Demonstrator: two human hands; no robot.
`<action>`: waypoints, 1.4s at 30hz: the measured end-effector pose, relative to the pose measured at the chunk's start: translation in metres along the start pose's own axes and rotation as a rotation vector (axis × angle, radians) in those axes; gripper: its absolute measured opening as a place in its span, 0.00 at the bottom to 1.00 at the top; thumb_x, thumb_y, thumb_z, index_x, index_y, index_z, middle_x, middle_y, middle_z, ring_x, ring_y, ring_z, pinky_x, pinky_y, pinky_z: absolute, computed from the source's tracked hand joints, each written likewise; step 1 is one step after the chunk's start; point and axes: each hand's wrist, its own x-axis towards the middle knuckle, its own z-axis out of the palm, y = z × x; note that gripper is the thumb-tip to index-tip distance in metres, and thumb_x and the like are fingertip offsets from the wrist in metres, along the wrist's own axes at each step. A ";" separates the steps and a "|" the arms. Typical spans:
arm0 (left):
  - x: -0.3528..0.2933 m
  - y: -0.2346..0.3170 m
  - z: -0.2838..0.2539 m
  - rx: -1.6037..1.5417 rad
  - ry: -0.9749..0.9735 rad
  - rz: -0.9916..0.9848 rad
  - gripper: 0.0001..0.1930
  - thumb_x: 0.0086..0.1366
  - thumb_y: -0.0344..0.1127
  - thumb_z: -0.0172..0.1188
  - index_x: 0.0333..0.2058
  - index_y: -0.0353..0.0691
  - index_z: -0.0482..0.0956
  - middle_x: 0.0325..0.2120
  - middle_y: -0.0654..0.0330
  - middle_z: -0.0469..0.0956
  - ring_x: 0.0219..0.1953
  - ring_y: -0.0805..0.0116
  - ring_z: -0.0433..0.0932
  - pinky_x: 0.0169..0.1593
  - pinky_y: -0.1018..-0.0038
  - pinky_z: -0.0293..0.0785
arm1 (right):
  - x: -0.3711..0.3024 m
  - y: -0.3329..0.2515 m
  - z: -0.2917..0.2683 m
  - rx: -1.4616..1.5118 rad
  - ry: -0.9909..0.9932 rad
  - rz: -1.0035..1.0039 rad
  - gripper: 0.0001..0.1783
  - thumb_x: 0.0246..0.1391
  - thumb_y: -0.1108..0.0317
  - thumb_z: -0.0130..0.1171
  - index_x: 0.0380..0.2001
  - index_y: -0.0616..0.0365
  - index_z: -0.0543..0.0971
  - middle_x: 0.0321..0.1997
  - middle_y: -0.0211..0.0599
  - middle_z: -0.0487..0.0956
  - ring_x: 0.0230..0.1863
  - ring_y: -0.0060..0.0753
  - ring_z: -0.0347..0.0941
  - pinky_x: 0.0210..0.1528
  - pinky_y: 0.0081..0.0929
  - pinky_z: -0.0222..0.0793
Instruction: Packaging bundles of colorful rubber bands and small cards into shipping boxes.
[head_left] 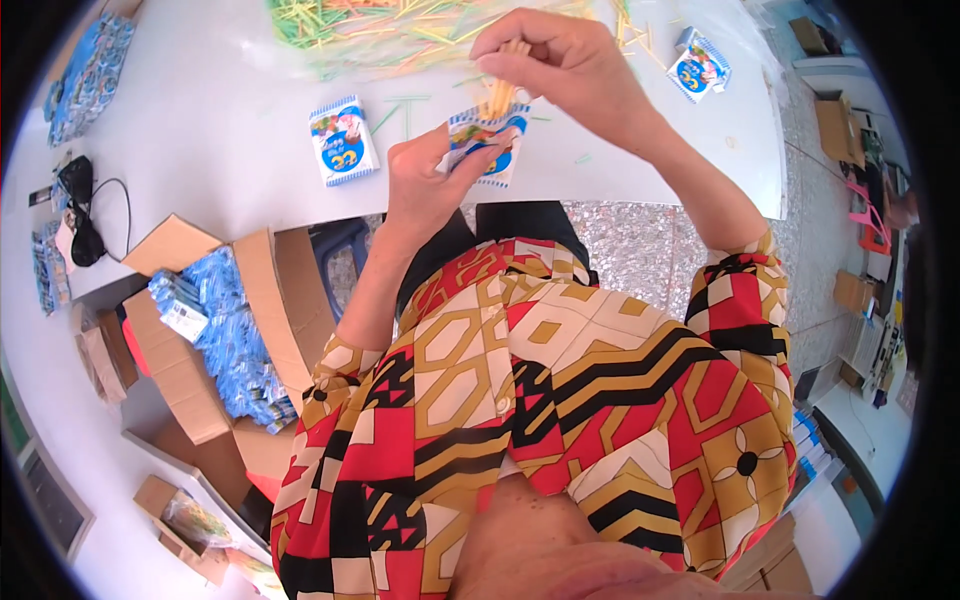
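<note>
My left hand [422, 185] is closed on a small blue-and-white printed packet [516, 138], holding it upright near the table's front edge with the thumb across its face. Just above, my right hand [575, 75] pinches a bundle of thin yellow plastic sticks [498, 98]. The bundle's lower ends are at the packet's top edge; how deep they reach inside is hidden. A similar packet [342, 142] lies to the left of my hands, and another packet [700, 66] lies to the right, near the table's far corner.
Loose green, yellow and orange sticks [340, 22] spread over clear plastic on the white table [250, 150]. An open cardboard box [190, 405] at the lower left holds many blue packets [235, 335]. More blue packets [95, 75] and a black cabled object [85, 205] lie farther left.
</note>
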 end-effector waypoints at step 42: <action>0.017 0.010 0.006 -0.350 0.162 -0.116 0.13 0.65 0.27 0.47 0.45 0.25 0.72 0.48 0.54 0.71 0.47 0.69 0.71 0.53 0.74 0.66 | -0.041 0.028 0.020 0.014 0.160 -0.159 0.08 0.52 0.67 0.60 0.30 0.61 0.78 0.29 0.36 0.78 0.32 0.34 0.73 0.34 0.27 0.67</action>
